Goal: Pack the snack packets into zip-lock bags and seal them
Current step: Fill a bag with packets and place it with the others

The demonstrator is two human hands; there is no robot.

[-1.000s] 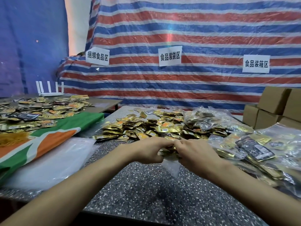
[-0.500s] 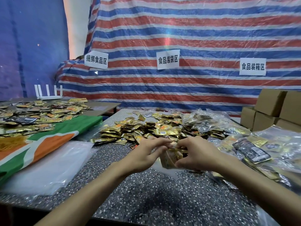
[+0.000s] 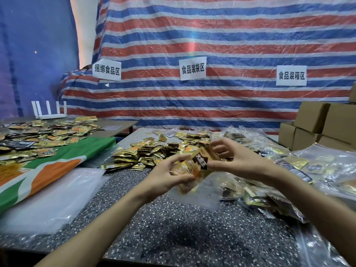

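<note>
The left hand (image 3: 165, 179) grips the lower end of a small bundle of snack packets (image 3: 194, 168), fingers curled round it, while the right hand (image 3: 238, 160) pinches the upper end. The two hands are close together, both clamped on the same bundle just above the table (image 3: 173, 232). A clear zip-lock bag (image 3: 206, 197) hangs slack below and between the hands. Motion blur hides whether the packets have entered its mouth. The main risk is the bundle fanning out: the packets are slick foil held only at their ends, so a loosened pinch could let one slide free and drop onto the table or into the loose pile (image 3: 150, 151) just beyond the hands. The limp bag may also fold shut at the mouth, catching a packet corner. A packet left across the zip strip would probably stop it sealing. The filled bags (image 3: 258, 191) beside the right hand crowd that side and could snag the empty one.
</note>
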